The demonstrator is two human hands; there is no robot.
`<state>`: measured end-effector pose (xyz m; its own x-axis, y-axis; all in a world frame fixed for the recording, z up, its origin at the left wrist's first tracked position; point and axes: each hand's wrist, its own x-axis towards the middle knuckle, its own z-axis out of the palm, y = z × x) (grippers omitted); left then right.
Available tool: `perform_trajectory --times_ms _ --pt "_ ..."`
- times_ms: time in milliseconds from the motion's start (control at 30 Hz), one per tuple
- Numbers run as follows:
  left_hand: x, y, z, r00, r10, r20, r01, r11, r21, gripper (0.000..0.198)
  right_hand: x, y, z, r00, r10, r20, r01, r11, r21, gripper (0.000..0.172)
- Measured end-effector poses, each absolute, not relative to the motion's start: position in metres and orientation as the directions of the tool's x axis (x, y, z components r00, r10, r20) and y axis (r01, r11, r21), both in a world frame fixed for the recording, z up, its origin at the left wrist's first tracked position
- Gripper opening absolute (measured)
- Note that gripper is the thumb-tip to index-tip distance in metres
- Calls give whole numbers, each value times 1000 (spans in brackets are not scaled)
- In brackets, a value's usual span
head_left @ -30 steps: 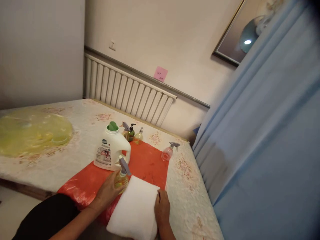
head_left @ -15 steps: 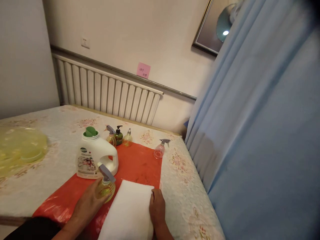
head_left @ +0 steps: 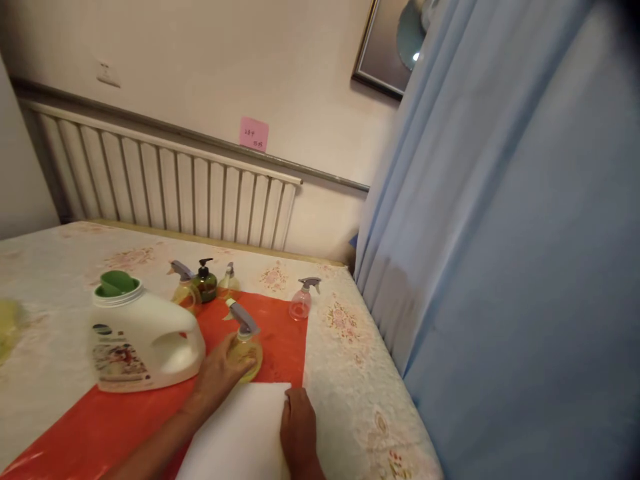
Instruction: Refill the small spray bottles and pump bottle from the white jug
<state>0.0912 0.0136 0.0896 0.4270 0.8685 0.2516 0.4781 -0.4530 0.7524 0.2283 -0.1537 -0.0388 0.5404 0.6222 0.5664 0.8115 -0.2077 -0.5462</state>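
Note:
My left hand is wrapped round a small yellow spray bottle with a grey trigger, standing on the red plastic sheet. My right hand rests with fingers curled on the far corner of a folded white towel at the sheet's near edge. A large white detergent jug with a green cap stands just left of the spray bottle.
Behind the jug stand another yellow spray bottle, a dark green pump bottle and a small clear bottle. A pink spray bottle stands off the sheet on the floral mattress. A blue curtain hangs at right; a radiator lines the wall.
The view has swung left and lower. My left hand has carried the yellow spray bottle from beside the towel to further up the red sheet. The right hand stays on the towel's corner.

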Motion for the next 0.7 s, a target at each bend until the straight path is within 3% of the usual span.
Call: perform_trajectory --times_ms 367,700 --pt "231 38 76 505 832 229 408 -465 786 42 228 -151 -34 569 585 577 796 -216 -566 24" --pt "287 47 65 483 851 204 413 -427 804 35 229 -147 -40 595 559 578 775 -209 -596 24"
